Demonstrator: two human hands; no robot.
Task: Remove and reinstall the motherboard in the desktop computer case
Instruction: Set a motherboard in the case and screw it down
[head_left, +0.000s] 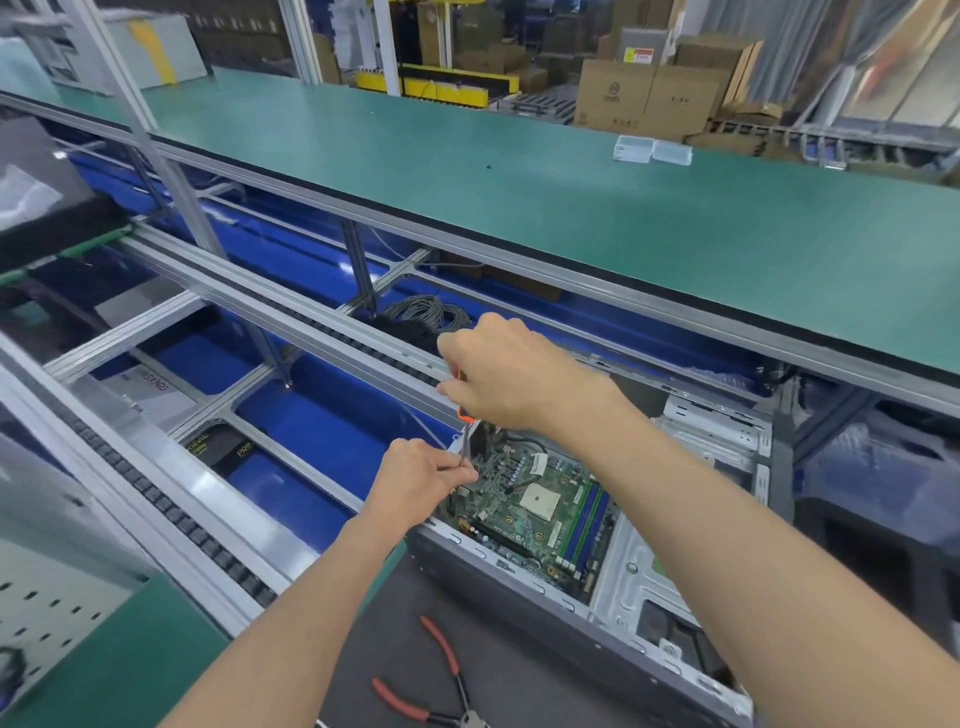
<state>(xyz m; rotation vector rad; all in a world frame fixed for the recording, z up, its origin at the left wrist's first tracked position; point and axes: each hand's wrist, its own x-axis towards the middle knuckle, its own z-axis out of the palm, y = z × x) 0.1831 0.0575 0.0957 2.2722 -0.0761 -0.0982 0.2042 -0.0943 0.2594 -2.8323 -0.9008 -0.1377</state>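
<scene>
Open computer case (524, 582) lies on a grey mat (415, 670) beside stacked cartons (649, 98).

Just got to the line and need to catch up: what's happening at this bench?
A person is working on an open desktop case with the motherboard seated inside. The right hand grips an orange-handled screwdriver held upright over the board's far left corner, while the left hand pinches its shaft near the tip. Red-handled pliers lie unused on the mat in front of the case.
</scene>
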